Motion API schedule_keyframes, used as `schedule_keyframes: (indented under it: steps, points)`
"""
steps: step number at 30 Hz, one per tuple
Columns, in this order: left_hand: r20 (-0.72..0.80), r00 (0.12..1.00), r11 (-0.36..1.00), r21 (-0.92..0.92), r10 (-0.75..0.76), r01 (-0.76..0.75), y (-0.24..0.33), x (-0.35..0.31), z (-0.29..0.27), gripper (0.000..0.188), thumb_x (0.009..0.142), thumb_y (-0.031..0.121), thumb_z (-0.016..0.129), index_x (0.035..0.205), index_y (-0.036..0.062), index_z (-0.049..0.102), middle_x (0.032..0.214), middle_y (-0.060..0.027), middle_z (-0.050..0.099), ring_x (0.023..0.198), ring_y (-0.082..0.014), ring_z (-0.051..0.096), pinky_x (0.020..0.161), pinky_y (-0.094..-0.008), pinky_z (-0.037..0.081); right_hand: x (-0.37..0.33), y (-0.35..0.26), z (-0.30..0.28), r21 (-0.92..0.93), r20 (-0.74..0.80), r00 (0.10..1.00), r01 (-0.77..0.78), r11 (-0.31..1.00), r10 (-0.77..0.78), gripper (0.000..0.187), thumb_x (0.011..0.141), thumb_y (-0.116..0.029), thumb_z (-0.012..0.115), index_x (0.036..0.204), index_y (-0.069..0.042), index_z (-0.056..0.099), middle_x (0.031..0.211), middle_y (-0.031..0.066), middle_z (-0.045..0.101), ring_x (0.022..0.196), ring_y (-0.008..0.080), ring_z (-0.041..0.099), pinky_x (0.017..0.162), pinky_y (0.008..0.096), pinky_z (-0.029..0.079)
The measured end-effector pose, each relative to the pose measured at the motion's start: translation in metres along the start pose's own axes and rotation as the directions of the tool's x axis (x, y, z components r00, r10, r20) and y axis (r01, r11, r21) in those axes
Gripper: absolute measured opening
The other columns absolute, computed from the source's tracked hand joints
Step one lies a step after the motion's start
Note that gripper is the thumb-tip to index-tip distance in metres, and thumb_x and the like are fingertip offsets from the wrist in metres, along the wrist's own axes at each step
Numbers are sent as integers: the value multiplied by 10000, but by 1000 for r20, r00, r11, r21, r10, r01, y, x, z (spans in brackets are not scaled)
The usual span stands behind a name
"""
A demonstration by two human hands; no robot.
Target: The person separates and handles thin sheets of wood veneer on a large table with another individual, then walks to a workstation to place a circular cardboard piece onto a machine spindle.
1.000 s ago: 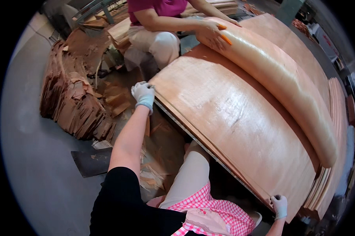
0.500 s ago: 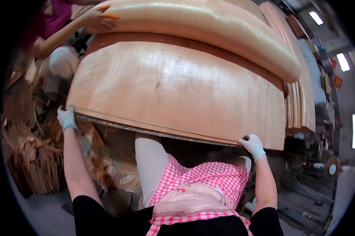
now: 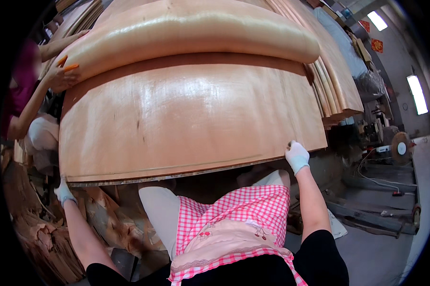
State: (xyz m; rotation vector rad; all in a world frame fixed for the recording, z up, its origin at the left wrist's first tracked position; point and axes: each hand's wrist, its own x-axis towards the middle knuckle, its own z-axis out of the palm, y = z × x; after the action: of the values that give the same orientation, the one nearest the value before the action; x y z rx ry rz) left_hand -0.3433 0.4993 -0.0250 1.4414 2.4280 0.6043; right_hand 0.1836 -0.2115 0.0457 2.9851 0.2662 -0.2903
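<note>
A broad, light-brown wood veneer sheet (image 3: 186,114) lies on a stack in front of me. A thin strip line runs just inside its near edge. At the sheet's near left corner, my left hand (image 3: 64,191) in a white glove is closed on the edge, thumb on top, other fingers mostly hidden. My gloved right hand (image 3: 297,156) pinches the near edge toward the right. Farther back, a large sheet is bent over into a long curl (image 3: 191,35). At its left end a co-worker's hand (image 3: 62,78) rests, with an orange tool (image 3: 71,67) in the fingers.
Several stacked wood sheets (image 3: 331,90) stand at the right behind the pile. Torn veneer scraps (image 3: 48,243) heap on the floor at left. A metal frame (image 3: 367,209) and a round disc (image 3: 400,148) are at right. The co-worker's legs (image 3: 43,136) are close to the pile's left side.
The view has turned, so the near edge now rises toward the right. Both my hands are still at that edge. The co-worker's second hand now shows on the curl.
</note>
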Motion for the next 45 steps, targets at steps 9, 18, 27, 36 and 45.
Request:
schedule_keyframes:
  steps: [9, 18, 27, 36, 45]
  points:
    - [275, 462, 454, 98, 843, -886, 58, -318, -2, 796, 850, 336, 618, 1420, -129, 317, 1520, -293, 289, 1440, -419, 207, 1215, -478, 93, -119, -125, 36, 105, -235, 582, 811, 575, -778, 629, 952, -417, 503, 1418, 0, 438, 1426, 211, 484, 1343, 318, 447, 1183, 429, 230]
    - [461, 238, 281, -27, 855, -959, 51, -386, 13, 871, 882, 520, 568, 1491, -35, 286, 1549, -271, 265, 1461, -389, 208, 1196, -492, 91, -99, -89, 54, 174, -65, 838, 544, 821, -542, 652, 947, -411, 521, 1429, 13, 413, 1460, 227, 434, 1400, 341, 358, 1193, 466, 181]
    - [536, 12, 153, -220, 844, -963, 74, -491, 13, 704, 891, 445, 543, 1424, 0, 430, 1541, -234, 314, 1464, -359, 228, 1206, -493, 94, -117, -167, 58, 110, -214, 609, 792, 601, -763, 706, 950, -379, 509, 1469, 57, 314, 1543, 255, 287, 1454, 373, 240, 1208, 482, 99]
    - [265, 516, 552, -80, 815, -830, 72, -358, -8, 780, 902, 463, 533, 1445, -66, 349, 1550, -283, 249, 1453, -427, 194, 1194, -517, 103, -113, -172, 70, 93, -100, 531, 847, 523, -842, 755, 951, -388, 492, 1475, 100, 255, 1560, 282, 219, 1464, 413, 172, 1204, 502, 60]
    - [158, 720, 710, 122, 676, -693, 56, -254, 8, 758, 977, 491, 359, 1488, -63, 277, 1582, -247, 207, 1478, -378, 179, 1197, -519, 78, -112, -172, 63, 87, -58, 541, 840, 535, -839, 789, 942, -386, 496, 1481, 116, 211, 1564, 310, 166, 1469, 433, 132, 1201, 520, 46]
